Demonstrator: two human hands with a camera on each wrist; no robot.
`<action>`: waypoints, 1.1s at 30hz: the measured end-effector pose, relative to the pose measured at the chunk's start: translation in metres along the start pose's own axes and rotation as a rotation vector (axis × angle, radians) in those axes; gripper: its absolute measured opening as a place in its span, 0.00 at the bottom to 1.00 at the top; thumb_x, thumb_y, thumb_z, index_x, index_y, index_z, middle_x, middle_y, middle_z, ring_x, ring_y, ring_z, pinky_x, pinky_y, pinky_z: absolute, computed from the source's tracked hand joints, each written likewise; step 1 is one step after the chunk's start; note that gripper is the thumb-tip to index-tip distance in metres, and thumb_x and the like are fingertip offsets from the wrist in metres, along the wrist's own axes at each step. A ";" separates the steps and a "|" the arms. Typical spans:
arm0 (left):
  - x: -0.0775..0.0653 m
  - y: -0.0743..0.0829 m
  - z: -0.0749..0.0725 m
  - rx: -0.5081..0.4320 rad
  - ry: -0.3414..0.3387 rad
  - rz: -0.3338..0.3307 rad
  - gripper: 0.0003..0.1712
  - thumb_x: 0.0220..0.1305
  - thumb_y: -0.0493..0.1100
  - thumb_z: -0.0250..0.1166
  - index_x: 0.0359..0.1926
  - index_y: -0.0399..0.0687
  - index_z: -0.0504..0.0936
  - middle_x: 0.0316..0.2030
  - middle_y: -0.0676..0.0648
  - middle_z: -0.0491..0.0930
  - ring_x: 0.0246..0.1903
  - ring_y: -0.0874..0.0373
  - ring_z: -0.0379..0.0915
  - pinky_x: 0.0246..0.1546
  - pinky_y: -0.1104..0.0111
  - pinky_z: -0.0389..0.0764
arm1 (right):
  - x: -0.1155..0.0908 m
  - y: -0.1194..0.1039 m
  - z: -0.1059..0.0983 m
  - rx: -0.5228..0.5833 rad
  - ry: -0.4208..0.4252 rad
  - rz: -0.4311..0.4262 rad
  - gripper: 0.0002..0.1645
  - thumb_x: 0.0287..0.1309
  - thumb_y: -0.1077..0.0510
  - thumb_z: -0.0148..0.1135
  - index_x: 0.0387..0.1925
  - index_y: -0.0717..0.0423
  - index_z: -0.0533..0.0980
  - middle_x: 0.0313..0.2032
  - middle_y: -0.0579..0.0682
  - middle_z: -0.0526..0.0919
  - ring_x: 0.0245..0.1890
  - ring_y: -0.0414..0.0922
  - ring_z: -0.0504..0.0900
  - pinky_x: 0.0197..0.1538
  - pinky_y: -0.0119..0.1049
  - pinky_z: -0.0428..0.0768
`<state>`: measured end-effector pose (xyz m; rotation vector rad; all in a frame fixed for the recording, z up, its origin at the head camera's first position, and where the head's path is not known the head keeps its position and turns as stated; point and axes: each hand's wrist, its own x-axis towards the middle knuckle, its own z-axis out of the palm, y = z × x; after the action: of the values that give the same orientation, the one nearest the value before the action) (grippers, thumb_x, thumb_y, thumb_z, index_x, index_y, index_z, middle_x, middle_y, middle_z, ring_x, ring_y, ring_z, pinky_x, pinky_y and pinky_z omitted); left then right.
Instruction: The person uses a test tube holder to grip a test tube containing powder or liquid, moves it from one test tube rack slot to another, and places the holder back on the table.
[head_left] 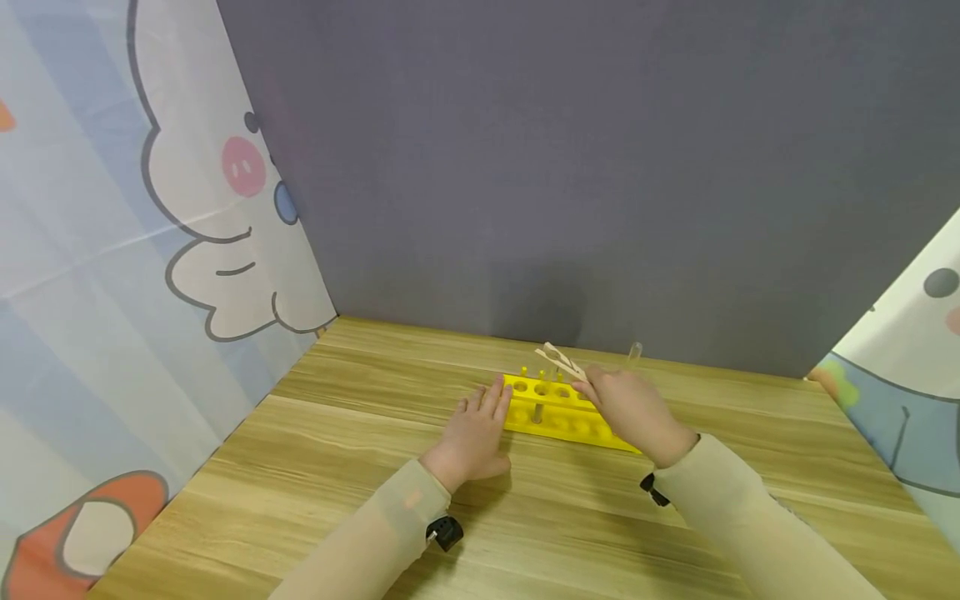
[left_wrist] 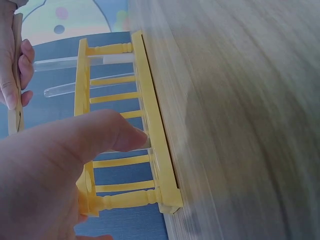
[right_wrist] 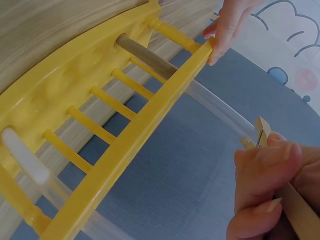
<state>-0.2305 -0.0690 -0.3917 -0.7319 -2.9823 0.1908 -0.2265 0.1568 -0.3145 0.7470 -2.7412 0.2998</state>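
Note:
A yellow test tube rack [head_left: 570, 427] stands on the table. My left hand [head_left: 472, 437] rests its extended fingers on the rack's left end, thumb apart from it in the head view. My right hand [head_left: 637, 412] grips a wooden test tube clamp [head_left: 566, 363] above the rack. In the right wrist view, the clamp's tip is by the mouth of a test tube with grey-brown contents [right_wrist: 150, 57]; I cannot tell whether it encloses the glass. A test tube with white contents [right_wrist: 27, 157] stands near the other end. An empty test tube [left_wrist: 62, 90] sits upside down beside it.
The wood-grain table [head_left: 360, 417] extends around the rack. A dark grey panel [head_left: 525, 167] rises behind it. Cartoon-printed curtains hang at the left [head_left: 90, 233] and right [head_left: 922, 333]. A dark wrist device [head_left: 446, 532] sits at the left cuff.

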 end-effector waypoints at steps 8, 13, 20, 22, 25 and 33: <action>0.000 0.001 0.000 0.017 -0.006 -0.007 0.60 0.51 0.64 0.62 0.73 0.40 0.41 0.72 0.38 0.37 0.66 0.41 0.51 0.61 0.52 0.62 | -0.002 0.001 0.002 -0.001 -0.021 0.004 0.15 0.64 0.55 0.54 0.22 0.56 0.68 0.12 0.44 0.60 0.11 0.37 0.54 0.15 0.30 0.58; 0.000 0.001 -0.001 0.012 -0.010 -0.009 0.60 0.51 0.64 0.62 0.73 0.40 0.41 0.72 0.38 0.37 0.66 0.41 0.51 0.61 0.52 0.62 | -0.002 0.002 0.003 0.013 -0.051 0.022 0.15 0.64 0.54 0.53 0.24 0.57 0.70 0.12 0.44 0.60 0.11 0.37 0.54 0.15 0.30 0.58; 0.001 0.002 0.000 0.053 -0.006 -0.011 0.60 0.50 0.65 0.61 0.72 0.40 0.42 0.72 0.38 0.39 0.65 0.42 0.54 0.60 0.53 0.64 | -0.003 0.004 0.007 0.020 -0.063 0.028 0.15 0.65 0.54 0.52 0.23 0.55 0.68 0.12 0.44 0.61 0.12 0.37 0.55 0.16 0.30 0.58; 0.001 0.002 0.000 0.051 -0.006 -0.011 0.60 0.50 0.65 0.61 0.72 0.40 0.42 0.72 0.38 0.39 0.65 0.42 0.54 0.60 0.53 0.64 | -0.003 0.005 0.008 0.014 -0.063 0.023 0.16 0.65 0.54 0.53 0.22 0.55 0.67 0.12 0.44 0.61 0.11 0.37 0.55 0.16 0.30 0.58; 0.001 0.002 0.001 0.049 -0.008 -0.011 0.60 0.51 0.65 0.61 0.73 0.40 0.41 0.72 0.38 0.38 0.65 0.42 0.53 0.60 0.53 0.64 | -0.003 0.005 0.009 0.013 -0.061 0.013 0.16 0.64 0.54 0.53 0.22 0.55 0.67 0.12 0.44 0.61 0.11 0.37 0.55 0.16 0.29 0.58; 0.002 0.003 0.003 0.046 -0.002 -0.013 0.60 0.50 0.65 0.61 0.73 0.40 0.41 0.72 0.38 0.38 0.65 0.42 0.53 0.59 0.53 0.64 | -0.003 0.006 0.011 0.036 -0.089 0.023 0.14 0.65 0.54 0.53 0.25 0.56 0.69 0.13 0.44 0.62 0.11 0.37 0.55 0.16 0.28 0.56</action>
<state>-0.2316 -0.0659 -0.3945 -0.7070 -2.9732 0.2590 -0.2297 0.1602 -0.3262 0.7564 -2.8367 0.3295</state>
